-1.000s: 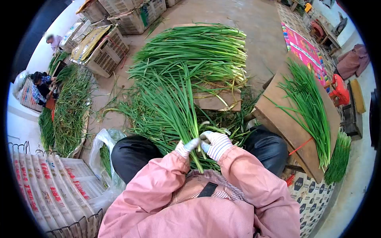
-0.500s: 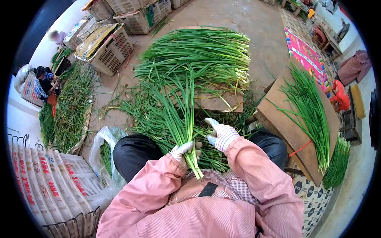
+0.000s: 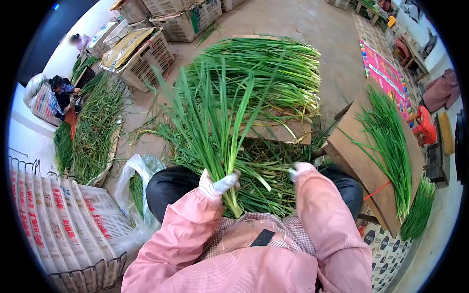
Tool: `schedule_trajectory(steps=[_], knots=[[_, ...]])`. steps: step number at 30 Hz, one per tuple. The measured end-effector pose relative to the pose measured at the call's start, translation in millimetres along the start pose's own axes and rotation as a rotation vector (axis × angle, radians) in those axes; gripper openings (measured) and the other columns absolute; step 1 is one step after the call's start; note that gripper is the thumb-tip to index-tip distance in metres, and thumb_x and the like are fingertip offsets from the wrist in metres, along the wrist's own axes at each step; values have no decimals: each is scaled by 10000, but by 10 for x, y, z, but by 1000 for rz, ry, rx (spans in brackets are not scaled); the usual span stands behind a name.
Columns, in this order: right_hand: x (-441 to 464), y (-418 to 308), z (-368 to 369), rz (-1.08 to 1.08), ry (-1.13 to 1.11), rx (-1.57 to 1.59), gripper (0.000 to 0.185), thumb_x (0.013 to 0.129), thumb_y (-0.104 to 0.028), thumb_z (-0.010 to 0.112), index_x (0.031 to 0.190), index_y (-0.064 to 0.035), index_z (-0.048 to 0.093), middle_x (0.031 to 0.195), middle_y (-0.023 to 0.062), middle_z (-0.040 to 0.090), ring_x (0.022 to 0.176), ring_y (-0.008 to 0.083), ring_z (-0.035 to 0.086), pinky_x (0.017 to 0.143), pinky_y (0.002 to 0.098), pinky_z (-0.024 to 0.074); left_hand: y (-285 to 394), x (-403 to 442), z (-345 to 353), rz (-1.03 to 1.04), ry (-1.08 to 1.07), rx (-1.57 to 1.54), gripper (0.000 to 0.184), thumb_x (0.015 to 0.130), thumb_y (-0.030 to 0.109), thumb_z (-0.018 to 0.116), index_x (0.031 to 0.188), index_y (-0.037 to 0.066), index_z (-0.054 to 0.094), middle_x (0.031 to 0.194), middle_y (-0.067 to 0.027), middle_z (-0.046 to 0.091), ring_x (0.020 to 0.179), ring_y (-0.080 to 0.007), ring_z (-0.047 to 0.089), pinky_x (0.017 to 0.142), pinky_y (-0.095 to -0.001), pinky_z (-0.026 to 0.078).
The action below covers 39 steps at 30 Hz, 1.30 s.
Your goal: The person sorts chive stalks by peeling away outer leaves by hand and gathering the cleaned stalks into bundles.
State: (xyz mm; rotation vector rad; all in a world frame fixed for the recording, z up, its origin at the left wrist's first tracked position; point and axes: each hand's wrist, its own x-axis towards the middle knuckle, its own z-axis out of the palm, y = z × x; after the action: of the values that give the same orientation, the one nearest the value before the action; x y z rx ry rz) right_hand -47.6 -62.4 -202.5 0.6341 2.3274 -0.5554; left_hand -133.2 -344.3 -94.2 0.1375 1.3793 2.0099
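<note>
My gloved left hand (image 3: 221,186) is closed around the lower stalks of a bunch of garlic chives (image 3: 217,141). The leaves fan upward and are slightly blurred; the pale stalk ends stick out below my fist. My right hand (image 3: 299,170), also gloved, is off to the right, low over the loose leaves (image 3: 266,180) between my knees. Its fingers are mostly hidden and smeared, so what they do does not show. Beyond the bunch, a thick pile of garlic chives (image 3: 264,73) lies on a low board (image 3: 281,128), with white ends pointing right.
On my right, a tilted board (image 3: 351,139) bears a smaller heap of chives (image 3: 386,146) and a red tie. At my left are a clear plastic bag (image 3: 128,178) and white crates (image 3: 73,215). Farther left, a person (image 3: 61,97) sits beside heaped greens (image 3: 100,132). Stacked crates (image 3: 141,61) stand behind.
The bunch in my left hand has tilted more upright and its leaves have spread apart. My right hand has moved away to the right. The whole view has shifted slightly.
</note>
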Motion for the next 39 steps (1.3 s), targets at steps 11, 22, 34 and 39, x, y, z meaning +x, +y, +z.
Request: schedule_trajectory(steps=[11, 22, 34, 39], knots=[[-900, -454, -246, -273, 13, 455, 352, 827, -351, 498, 972, -41, 579, 828, 141, 615, 749, 251, 591, 657, 344, 473, -748, 444, 272, -190, 74, -249, 250, 734, 181, 696, 901, 53, 562, 723, -49, 600, 558, -182, 573, 511, -316, 505], [-436, -687, -232, -137, -137, 1133, 370, 780, -325, 626, 1029, -62, 553, 792, 27, 588, 645, 115, 540, 567, 260, 464, -800, 400, 270, -430, 5, -399, 298, 745, 197, 632, 984, 29, 576, 816, -96, 618, 691, -241, 598, 654, -393, 509], [-762, -453, -199, -111, -172, 1068, 397, 804, -408, 563, 1034, -85, 543, 760, 36, 604, 512, 100, 498, 432, 226, 382, -734, 480, 234, -318, -25, -359, 239, 746, 139, 663, 951, 53, 572, 826, -53, 609, 729, -199, 584, 627, -349, 495], [-719, -566, -100, -254, -254, 1064, 294, 777, -202, 639, 1034, -82, 560, 735, 2, 568, 569, 80, 512, 457, 226, 405, -760, 511, 206, -346, -82, -283, 361, 741, 123, 676, 1051, 26, 520, 872, -75, 600, 698, -194, 588, 589, -333, 501]])
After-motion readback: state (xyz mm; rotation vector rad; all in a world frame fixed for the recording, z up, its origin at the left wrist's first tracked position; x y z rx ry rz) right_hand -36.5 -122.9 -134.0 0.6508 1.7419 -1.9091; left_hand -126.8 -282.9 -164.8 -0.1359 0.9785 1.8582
